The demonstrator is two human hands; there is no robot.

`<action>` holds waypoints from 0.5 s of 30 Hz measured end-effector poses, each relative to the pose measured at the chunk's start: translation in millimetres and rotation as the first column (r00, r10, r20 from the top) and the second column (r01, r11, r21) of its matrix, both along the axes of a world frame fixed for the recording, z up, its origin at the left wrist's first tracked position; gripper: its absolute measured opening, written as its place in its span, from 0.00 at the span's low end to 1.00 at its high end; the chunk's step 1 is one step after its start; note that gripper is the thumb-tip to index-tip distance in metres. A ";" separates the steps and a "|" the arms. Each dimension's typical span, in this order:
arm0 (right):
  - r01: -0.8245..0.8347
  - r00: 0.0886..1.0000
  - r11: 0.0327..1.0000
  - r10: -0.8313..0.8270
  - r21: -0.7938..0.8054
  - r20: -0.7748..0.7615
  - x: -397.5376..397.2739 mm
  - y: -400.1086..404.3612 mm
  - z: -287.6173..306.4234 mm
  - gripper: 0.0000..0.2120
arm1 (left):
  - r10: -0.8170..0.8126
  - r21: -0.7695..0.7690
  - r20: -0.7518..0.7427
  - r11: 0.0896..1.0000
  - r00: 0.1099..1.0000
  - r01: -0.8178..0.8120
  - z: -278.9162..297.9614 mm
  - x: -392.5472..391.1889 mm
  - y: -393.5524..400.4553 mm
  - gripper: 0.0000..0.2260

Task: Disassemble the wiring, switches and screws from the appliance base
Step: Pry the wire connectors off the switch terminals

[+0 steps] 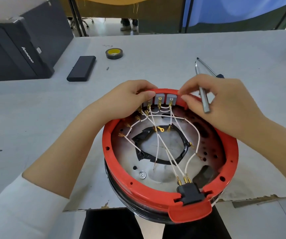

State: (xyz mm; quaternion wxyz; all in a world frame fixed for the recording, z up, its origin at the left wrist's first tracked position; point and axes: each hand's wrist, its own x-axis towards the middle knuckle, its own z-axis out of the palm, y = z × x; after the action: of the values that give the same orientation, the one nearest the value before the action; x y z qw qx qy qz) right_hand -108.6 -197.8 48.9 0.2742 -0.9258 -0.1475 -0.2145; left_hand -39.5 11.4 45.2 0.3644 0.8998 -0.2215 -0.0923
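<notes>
From my feed, my left hand (128, 99) covers the far-left stretch of the appliance base (156, 185) rim, and I can't tell how many grey switches (159, 98) sit under its thumb. My right hand (225, 104) hides the middle of the metal tool (204, 104) it holds, plus the handle of the screwdriver (207, 67) on the bench (156, 47). The base's near lower side drops out of sight over the bench edge. The wires (161, 144) blur where they cross. The black device (15, 49) is cut off at left
</notes>
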 end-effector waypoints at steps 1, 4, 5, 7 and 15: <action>-0.006 0.997 0.997 0.012 0.073 -0.072 4.4 0.2 -0.2 0.05 | 0.019 -0.010 -0.005 1.000 1.000 -0.019 -0.5 -1.0 -0.9 0.11; -0.008 0.983 0.973 0.049 0.230 -0.177 18.4 3.8 0.2 0.06 | 0.098 -0.048 -0.030 0.994 0.995 -0.100 -3.1 -6.5 -6.1 0.09; -0.028 0.980 0.957 0.083 0.287 -0.182 22.5 5.5 2.4 0.08 | 0.117 -0.045 -0.026 0.992 0.993 -0.118 -4.3 -8.3 -7.3 0.08; -0.087 0.964 0.895 0.187 0.437 -0.190 29.2 9.1 9.1 0.11 | 0.141 -0.010 -0.003 0.990 0.990 -0.141 -6.0 -10.0 -8.5 0.09; -0.087 0.913 0.758 0.321 0.646 -0.254 49.5 20.0 5.7 0.19 | 0.142 0.098 0.020 0.985 0.990 -0.144 5.3 -1.2 -5.0 0.12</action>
State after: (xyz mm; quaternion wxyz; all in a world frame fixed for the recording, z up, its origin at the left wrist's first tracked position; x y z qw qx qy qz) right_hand -59.0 -177.8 54.6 0.6074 -0.7838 -0.1190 -0.0516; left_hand -40.7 6.4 50.5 0.3232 0.9310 -0.1540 -0.0708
